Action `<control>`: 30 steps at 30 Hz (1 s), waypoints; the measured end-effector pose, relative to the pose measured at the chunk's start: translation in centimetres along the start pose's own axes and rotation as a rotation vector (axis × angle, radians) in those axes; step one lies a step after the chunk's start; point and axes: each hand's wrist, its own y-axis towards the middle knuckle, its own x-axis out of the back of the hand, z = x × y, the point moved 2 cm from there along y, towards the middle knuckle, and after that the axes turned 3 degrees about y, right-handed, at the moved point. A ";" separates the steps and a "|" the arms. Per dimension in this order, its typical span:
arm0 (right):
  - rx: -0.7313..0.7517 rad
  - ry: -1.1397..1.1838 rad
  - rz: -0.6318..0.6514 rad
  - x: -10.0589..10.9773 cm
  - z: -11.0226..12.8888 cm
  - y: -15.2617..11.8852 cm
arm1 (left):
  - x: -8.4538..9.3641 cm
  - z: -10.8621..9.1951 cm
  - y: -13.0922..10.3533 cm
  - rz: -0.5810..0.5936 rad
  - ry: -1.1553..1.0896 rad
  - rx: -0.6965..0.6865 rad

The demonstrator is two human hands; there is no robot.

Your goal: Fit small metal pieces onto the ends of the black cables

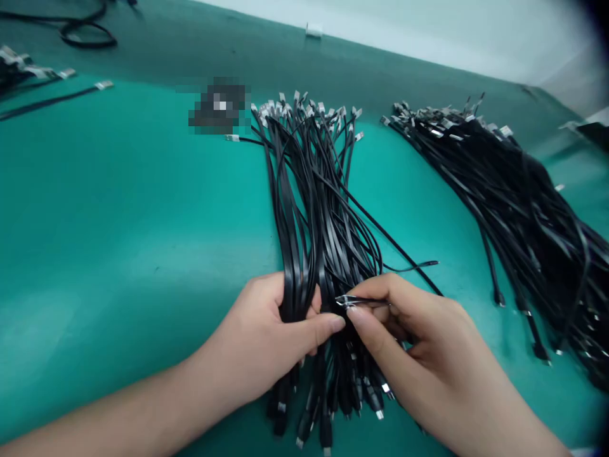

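A bundle of flat black cables [309, 209] lies lengthwise in front of me, with silver USB-type plugs at the far end and smaller connectors at the near end. My left hand [285, 330] is closed around several cables on the bundle's left side, its thumb across them. Beside it, my right hand [413, 349] pinches a thin dark piece with a shiny metal tip [346, 301] between thumb and index finger, over the bundle. Whether that piece is a cable end or a small tool, I cannot tell. Its other fingers curl underneath, partly hidden.
A larger heap of black cables [518, 209] lies at the right on the green work surface [143, 254]. More cables [52, 101] rest at the far left, with a looped black cord [88, 35] behind them. A blurred-out dark object [219, 108] sits left of the bundle's far end.
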 end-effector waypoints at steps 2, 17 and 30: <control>-0.003 0.000 0.013 -0.1 0.0 0.0 | 0.0 0.0 0.0 0.003 0.012 0.007; 0.026 -0.027 0.049 -0.1 0.1 -0.1 | -0.1 -0.1 -0.1 0.013 -0.037 0.022; 0.072 -0.006 -0.154 0.5 0.0 -0.5 | 0.0 0.3 0.1 0.007 -0.003 -0.001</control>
